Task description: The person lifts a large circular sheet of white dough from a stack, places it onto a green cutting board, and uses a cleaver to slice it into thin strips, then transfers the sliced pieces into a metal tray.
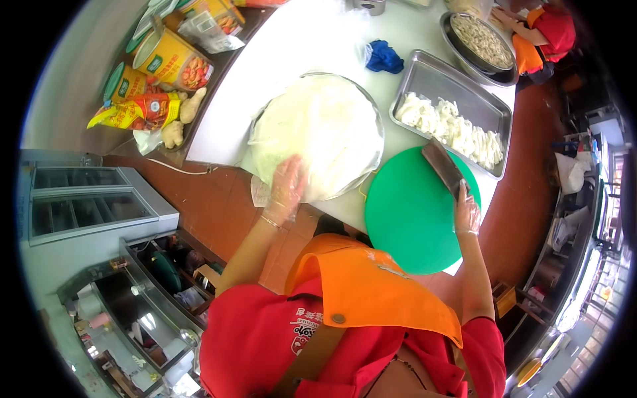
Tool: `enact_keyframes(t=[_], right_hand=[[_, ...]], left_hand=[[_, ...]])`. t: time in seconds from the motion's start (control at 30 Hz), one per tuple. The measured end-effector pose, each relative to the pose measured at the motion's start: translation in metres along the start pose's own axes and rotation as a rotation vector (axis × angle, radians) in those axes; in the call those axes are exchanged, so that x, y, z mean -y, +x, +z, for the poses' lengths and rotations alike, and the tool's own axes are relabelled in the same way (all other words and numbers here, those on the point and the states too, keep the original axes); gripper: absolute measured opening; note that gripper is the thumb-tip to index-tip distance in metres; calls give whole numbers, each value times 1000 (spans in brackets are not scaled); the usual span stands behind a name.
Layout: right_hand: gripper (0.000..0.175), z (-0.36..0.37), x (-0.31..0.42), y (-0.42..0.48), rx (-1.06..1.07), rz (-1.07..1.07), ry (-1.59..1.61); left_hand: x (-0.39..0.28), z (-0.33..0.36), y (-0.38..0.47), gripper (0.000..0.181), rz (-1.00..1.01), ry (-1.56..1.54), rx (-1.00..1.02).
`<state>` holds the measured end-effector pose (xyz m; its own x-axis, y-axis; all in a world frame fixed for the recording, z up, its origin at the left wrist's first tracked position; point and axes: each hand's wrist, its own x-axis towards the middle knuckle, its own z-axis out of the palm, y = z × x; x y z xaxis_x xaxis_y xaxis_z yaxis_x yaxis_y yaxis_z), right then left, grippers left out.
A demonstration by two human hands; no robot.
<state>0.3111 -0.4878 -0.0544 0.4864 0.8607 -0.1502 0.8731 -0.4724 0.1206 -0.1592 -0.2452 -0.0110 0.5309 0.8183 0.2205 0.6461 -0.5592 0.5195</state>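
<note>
My left hand [287, 188], in a clear plastic glove with a bangle at the wrist, is at the near left edge of a wide round metal bowl [379, 119]. Pale, whitish food [318, 129] fills the bowl; glare hides its texture, and whether my fingers grip any of it is unclear. My right hand [467, 213], also gloved, holds a cleaver [444, 168] with a broad dark blade. The blade lies over the far right part of a round green cutting board [415, 219]. Beyond the board, a metal tray [460, 89] carries a row of white strips [450, 127].
A blue cloth [384, 56] lies behind the bowl on the white table [224, 119]. Nested bowls of chopped food [480, 42] stand far right, near a co-worker [545, 37]. Yellow tubs [171, 59], ginger [193, 105] and a red-yellow packet [144, 112] crowd the left shelf.
</note>
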Motion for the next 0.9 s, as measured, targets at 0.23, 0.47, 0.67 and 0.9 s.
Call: enact_keyframes(t=[0.23, 0.47, 0.67, 0.9], right_hand=[[70, -8, 26, -4, -21, 57, 18], [39, -31, 57, -26, -178, 115, 71], [25, -32, 95, -75, -56, 125, 154], [24, -25, 118, -112, -21, 290, 201]], left_hand=[[87, 8, 111, 46, 82, -40, -20], [163, 54, 265, 47, -32, 5, -83], [248, 98, 334, 69, -157, 15, 67], [143, 75, 285, 27, 154, 51, -174]])
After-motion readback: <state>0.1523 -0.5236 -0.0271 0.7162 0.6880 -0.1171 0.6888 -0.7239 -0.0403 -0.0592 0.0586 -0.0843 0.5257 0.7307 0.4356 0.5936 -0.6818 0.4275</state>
